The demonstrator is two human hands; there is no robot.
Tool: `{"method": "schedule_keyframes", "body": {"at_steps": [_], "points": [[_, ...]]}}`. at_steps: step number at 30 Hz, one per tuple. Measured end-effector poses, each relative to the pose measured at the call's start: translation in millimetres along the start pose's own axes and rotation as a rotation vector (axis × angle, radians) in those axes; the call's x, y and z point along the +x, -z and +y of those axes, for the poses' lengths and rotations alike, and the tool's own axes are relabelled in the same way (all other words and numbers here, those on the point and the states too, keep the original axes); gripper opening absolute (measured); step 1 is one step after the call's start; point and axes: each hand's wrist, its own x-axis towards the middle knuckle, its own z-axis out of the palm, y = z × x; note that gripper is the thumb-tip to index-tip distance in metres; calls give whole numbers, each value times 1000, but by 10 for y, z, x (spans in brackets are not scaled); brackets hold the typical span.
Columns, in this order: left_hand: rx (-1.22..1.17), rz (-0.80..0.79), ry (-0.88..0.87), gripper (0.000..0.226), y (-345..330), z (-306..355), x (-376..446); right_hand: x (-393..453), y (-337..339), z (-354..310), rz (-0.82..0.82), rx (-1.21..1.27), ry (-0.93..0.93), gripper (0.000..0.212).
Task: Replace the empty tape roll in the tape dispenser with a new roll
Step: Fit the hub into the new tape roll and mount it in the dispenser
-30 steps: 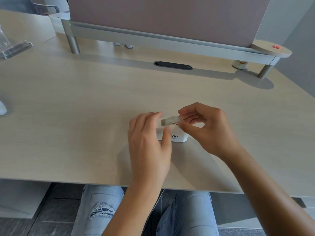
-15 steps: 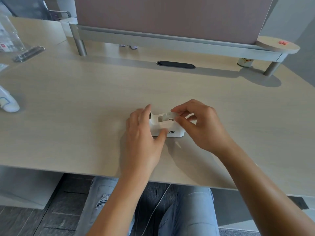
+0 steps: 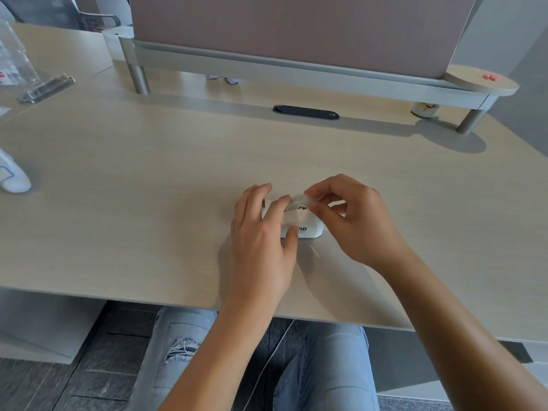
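A small white tape dispenser with black lettering stands on the pale wooden desk, near its front edge. My left hand grips the dispenser's left end, thumb on the near side and fingers over the top. My right hand pinches a small translucent tape roll between thumb and fingertips, right above the dispenser's open top. Most of the dispenser is hidden behind my fingers.
A grey shelf on metal legs with a mauve divider panel runs along the back. A black cable slot lies behind the dispenser. A white object and clear plastic packaging sit at the far left. A small tin stands under the shelf's right end.
My left hand has slid further over the dispenser's top. The tape roll in my right hand has stayed just above the dispenser. The head view has shifted slightly.
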Motion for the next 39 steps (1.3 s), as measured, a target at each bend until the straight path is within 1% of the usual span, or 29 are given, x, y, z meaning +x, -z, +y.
{"method": "schedule_keyframes", "body": {"at_steps": [5, 13, 21, 27, 34, 39], "points": [[-8, -14, -32, 47, -6, -17, 17, -47, 26, -26, -14, -23, -28, 15], [-39, -28, -1, 48, 3, 13, 20, -18, 49, -88, 1, -86, 35, 16], [-1, -35, 12, 44, -6, 9, 23, 30, 74, -110, -5, -140, 80, 12], [39, -66, 22, 41, -2, 5, 19, 85, 112, -113, -48, -230, 127, 12], [6, -75, 36, 41, 20, 12, 28, 173, 161, -177, -141, -293, 64, 14], [-18, -81, 62, 39, 33, 25, 35, 233, 138, -283, -195, -393, 65, 12]]}}
